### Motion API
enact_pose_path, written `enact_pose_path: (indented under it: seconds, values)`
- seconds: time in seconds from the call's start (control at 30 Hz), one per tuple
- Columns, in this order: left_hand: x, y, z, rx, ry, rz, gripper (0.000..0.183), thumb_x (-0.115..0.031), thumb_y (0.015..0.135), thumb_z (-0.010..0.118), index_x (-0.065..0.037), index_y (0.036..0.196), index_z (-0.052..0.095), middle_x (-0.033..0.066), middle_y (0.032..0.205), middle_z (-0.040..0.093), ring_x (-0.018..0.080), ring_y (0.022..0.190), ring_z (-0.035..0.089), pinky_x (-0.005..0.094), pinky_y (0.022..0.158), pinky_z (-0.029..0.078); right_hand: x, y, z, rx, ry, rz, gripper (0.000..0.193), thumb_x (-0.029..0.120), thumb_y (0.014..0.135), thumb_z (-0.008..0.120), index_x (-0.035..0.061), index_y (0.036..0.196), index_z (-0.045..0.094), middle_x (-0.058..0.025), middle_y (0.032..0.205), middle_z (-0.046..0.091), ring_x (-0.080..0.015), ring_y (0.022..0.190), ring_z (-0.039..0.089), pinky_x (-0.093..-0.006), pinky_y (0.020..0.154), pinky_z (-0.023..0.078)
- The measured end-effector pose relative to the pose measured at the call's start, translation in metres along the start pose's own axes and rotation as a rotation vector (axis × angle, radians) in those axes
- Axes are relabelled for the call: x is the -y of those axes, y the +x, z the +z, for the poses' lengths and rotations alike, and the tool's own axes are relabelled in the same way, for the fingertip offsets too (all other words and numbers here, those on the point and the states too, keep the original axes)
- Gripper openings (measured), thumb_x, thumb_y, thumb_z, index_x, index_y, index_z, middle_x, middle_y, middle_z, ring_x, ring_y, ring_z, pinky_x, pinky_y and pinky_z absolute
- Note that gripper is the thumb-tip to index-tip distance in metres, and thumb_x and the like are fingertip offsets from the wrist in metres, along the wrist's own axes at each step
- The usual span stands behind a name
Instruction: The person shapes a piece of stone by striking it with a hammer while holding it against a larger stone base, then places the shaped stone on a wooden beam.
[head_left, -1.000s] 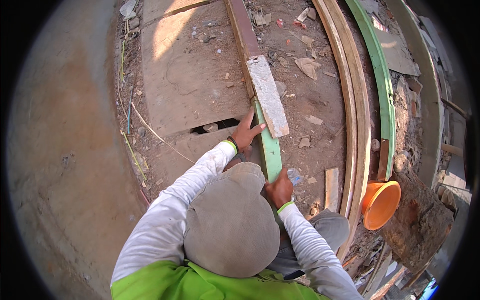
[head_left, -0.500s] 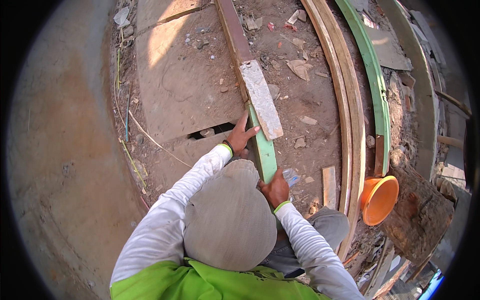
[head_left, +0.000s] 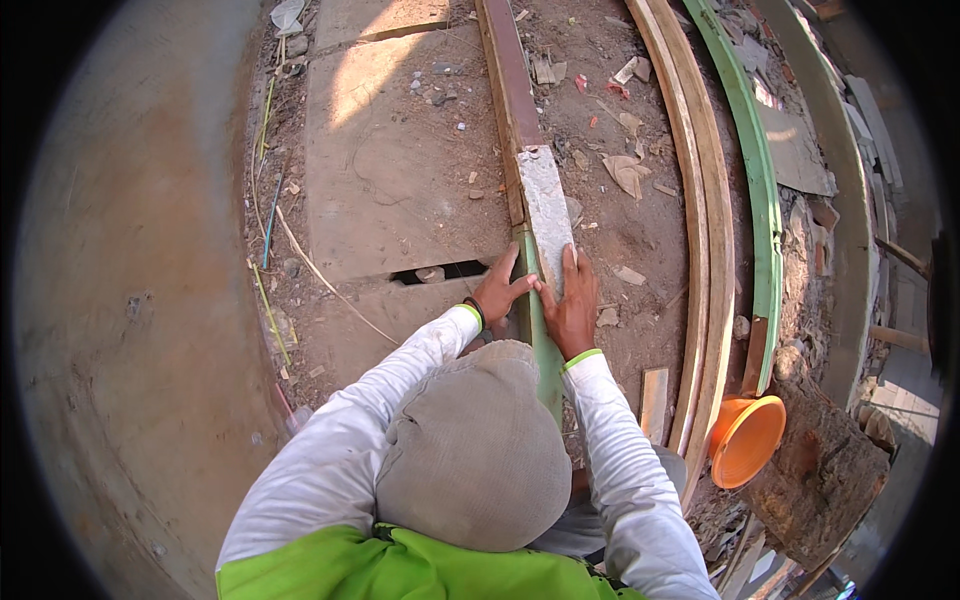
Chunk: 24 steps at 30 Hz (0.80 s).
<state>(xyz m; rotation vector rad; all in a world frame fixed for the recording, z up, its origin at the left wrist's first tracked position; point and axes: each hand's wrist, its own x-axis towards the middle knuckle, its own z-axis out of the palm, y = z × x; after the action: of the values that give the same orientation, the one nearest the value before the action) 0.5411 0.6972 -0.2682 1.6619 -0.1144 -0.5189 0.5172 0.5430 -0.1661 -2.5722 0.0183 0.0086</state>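
A narrow green-painted wooden beam (head_left: pixel 546 375) runs away from me and meets a reddish-brown beam (head_left: pixel 512 85). A short, pale, flaking plank (head_left: pixel 546 195) lies over the joint, roughly in line with the beams. My left hand (head_left: pixel 498 294) holds the green beam's left side, with the thumb on top, close to the plank's near end. My right hand (head_left: pixel 573 312) grips that near end, its thumb on the left and its fingers along the right edge. The two thumbs nearly meet. Part of the green beam is hidden below by a grey cap (head_left: pixel 475 450).
Two long bare wooden beams (head_left: pixel 708 200) and another green beam (head_left: pixel 752 150) lie on the right. An orange bucket (head_left: pixel 748 440) stands by a rough wood block (head_left: pixel 820 465). To the left, a concrete slab (head_left: pixel 400 200) has a dark gap (head_left: pixel 455 271). Debris litters the dirt.
My right hand has let go of the green beam and moved up to the plank's near end. The plank has swung left, closer in line with the beams. My left hand stays on the beam.
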Motion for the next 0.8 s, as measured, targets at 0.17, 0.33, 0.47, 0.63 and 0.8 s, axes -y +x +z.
enact_pose_path:
  seconds: [0.17, 0.33, 0.47, 0.63, 0.8]
  values:
    - [0.009, -0.002, -0.006, -0.032, 0.079, -0.003, 0.083, -0.040, 0.096, 0.057, 0.005, 0.153, 0.017, 0.0286, 0.156, 0.025, 0.0358, 0.148, 0.023, 0.0383, 0.120, 0.019, 0.005, -0.006, 0.019, -0.037, 0.034, 0.024, 0.073, 0.023, 0.087, 0.071, -0.0011, 0.147, 0.037, -0.0314, 0.143, 0.039, -0.0476, 0.131, 0.040, -0.0504, 0.109, 0.033]
    - [0.003, -0.001, -0.005, -0.001, 0.107, -0.025, 0.077, -0.038, 0.099, 0.051, 0.004, 0.154, 0.017, 0.0276, 0.157, 0.024, 0.0352, 0.149, 0.022, 0.0379, 0.121, 0.018, 0.017, -0.008, 0.033, -0.155, 0.050, 0.081, 0.070, 0.025, 0.090, 0.069, -0.0059, 0.144, 0.037, -0.0310, 0.142, 0.040, -0.0473, 0.131, 0.039, -0.0507, 0.110, 0.033]
    - [0.000, -0.001, -0.010, 0.003, 0.111, -0.035, 0.074, -0.038, 0.101, 0.046, 0.004, 0.154, 0.017, 0.0267, 0.159, 0.022, 0.0345, 0.149, 0.021, 0.0378, 0.121, 0.017, 0.024, -0.008, 0.038, -0.175, 0.103, 0.103, 0.070, 0.025, 0.091, 0.068, -0.0071, 0.144, 0.036, -0.0311, 0.141, 0.040, -0.0464, 0.132, 0.038, -0.0505, 0.111, 0.031]
    - [0.000, -0.003, -0.007, -0.039, 0.107, -0.032, 0.071, -0.038, 0.102, 0.042, 0.006, 0.152, 0.020, 0.0271, 0.158, 0.024, 0.0348, 0.149, 0.022, 0.0377, 0.121, 0.018, 0.029, -0.003, 0.042, -0.167, 0.143, 0.130, 0.071, 0.022, 0.090, 0.069, -0.0061, 0.145, 0.035, -0.0300, 0.141, 0.040, -0.0451, 0.133, 0.037, -0.0497, 0.112, 0.031]
    - [-0.003, -0.002, -0.009, -0.114, -0.036, -0.028, 0.070, -0.042, 0.102, 0.037, 0.008, 0.149, 0.027, 0.0292, 0.154, 0.030, 0.0366, 0.146, 0.028, 0.0386, 0.120, 0.021, 0.027, -0.001, 0.039, -0.180, 0.096, 0.081, 0.070, 0.018, 0.088, 0.071, -0.0047, 0.145, 0.037, -0.0277, 0.138, 0.043, -0.0434, 0.129, 0.042, -0.0478, 0.109, 0.034]
